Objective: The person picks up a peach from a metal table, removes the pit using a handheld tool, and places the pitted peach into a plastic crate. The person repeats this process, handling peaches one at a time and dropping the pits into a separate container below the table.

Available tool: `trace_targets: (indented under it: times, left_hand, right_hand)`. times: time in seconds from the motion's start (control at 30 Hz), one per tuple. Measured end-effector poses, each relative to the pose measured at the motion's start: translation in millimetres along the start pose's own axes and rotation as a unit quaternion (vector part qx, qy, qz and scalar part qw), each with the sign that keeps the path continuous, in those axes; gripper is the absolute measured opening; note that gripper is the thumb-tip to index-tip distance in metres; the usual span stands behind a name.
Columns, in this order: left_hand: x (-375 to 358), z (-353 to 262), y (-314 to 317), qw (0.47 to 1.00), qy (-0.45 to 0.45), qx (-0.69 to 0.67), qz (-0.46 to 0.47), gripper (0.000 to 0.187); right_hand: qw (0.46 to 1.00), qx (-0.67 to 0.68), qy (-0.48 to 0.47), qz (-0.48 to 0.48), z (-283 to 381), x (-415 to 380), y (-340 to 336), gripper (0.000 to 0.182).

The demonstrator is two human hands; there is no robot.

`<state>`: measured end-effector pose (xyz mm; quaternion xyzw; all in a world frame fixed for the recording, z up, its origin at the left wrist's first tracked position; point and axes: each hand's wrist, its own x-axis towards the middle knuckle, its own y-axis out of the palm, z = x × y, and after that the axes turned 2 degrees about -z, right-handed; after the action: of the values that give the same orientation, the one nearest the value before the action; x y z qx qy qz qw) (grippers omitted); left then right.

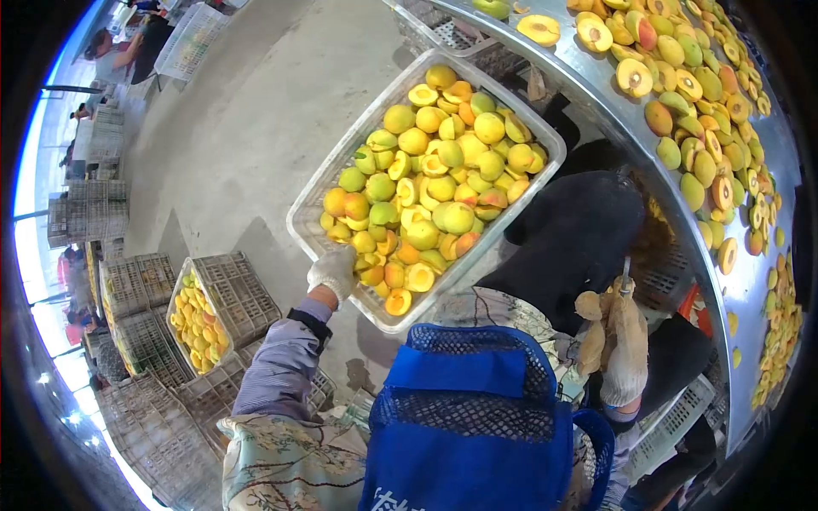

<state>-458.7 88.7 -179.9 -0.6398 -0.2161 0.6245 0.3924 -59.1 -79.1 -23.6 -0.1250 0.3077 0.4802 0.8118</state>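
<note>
A pale plastic crate (308, 200) full of halved yellow-green and orange fruit (439, 183) stands in front of me. My left hand (333, 272), in a whitish knit glove, is at the crate's near left edge beside the fruit; its fingers are partly hidden and I cannot make out a grip. My right hand (612, 349), in a worn, stained glove, is low at the right near my lap. Its fingers are closed around a small tool (626, 277), of which a thin metal part sticks up.
A metal table (596, 81) with many cut fruits curves along the right. Stacked crates (141, 341) and a crate of fruit (198, 319) stand at the left. A blue apron (469, 443) covers my front. Another person (115, 60) is at the far upper left.
</note>
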Motion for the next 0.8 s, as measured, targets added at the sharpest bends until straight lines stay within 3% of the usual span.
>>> trace_targets:
  times: [0.07,0.1,0.17,0.2,0.27,0.3,0.37,0.43,0.5,0.53,0.6,0.63,0.67,0.7,0.73,0.8]
  left_hand:
    - [2.2,-15.6,-18.7,0.997,-0.078,-0.015,-0.007,0.031]
    - [12.8,-15.2,-21.4,0.997,-0.073,-0.015,-0.007,0.031]
    - [26.6,-9.1,-13.5,0.983,-0.162,-0.052,-0.063,0.045]
    - [27.7,-7.9,1.0,0.983,-0.163,-0.052,-0.063,0.045]
    - [29.6,-9.2,30.3,0.995,-0.070,0.064,-0.023,0.061]
    - [26.4,-7.6,25.2,0.998,-0.051,0.036,0.015,0.072]
    - [29.9,-9.1,31.6,0.997,-0.052,0.049,-0.004,0.071]
    - [40.2,-3.1,33.8,0.996,-0.060,0.058,-0.026,0.070]
    - [68.7,5.4,22.7,0.982,-0.067,0.076,0.157,0.067]
    - [62.7,-5.4,1.3,0.982,-0.066,0.077,0.156,0.067]
    - [51.7,-32.0,-34.9,0.996,-0.040,0.024,0.075,0.061]
    - [39.6,-36.4,-22.4,0.988,0.094,0.036,-0.114,0.040]
    - [45.5,-37.4,5.1,0.989,0.094,0.036,-0.112,0.040]
    - [59.1,-35.2,46.0,0.989,0.069,0.023,-0.125,0.042]
    - [58.0,-44.0,48.8,0.989,0.043,0.008,-0.142,0.044]
    - [41.7,-48.9,26.6,0.987,0.085,0.024,-0.138,0.047]
  right_hand:
    - [0.999,-0.022,0.030,-0.001,5.7,-1.8,-0.3,0.049]
    - [0.999,-0.021,0.029,-0.006,8.8,-2.2,0.6,0.049]
    - [0.999,-0.019,0.043,-0.012,12.9,-5.9,4.3,0.048]
    - [0.999,-0.019,0.043,-0.011,9.7,-6.0,5.7,0.048]
    - [0.998,-0.003,-0.014,-0.062,1.6,-3.4,7.0,0.048]
    - [0.998,-0.002,-0.013,-0.067,5.1,-4.1,8.3,0.048]
    - [0.998,-0.024,0.044,-0.036,14.8,-5.5,11.9,0.049]
    - [0.999,-0.020,0.037,-0.007,4.9,-0.6,4.6,0.049]
    - [0.999,-0.014,0.029,0.017,0.5,-0.4,-2.9,0.049]
    - [0.999,-0.016,0.021,0.024,-0.3,-0.9,-4.4,0.048]
    - [1.000,-0.015,0.012,0.024,-6.7,1.6,-5.3,0.047]
    - [0.999,-0.004,0.002,-0.045,-15.8,3.9,-5.5,0.046]
    - [0.994,0.006,-0.009,-0.112,-20.5,5.5,-5.4,0.044]
    - [0.994,0.004,-0.006,-0.110,-18.6,4.0,-5.9,0.044]
    - [0.998,-0.022,-0.004,-0.066,-13.4,3.8,-7.5,0.044]
    - [0.998,-0.048,-0.003,-0.027,-10.6,4.4,-10.5,0.043]
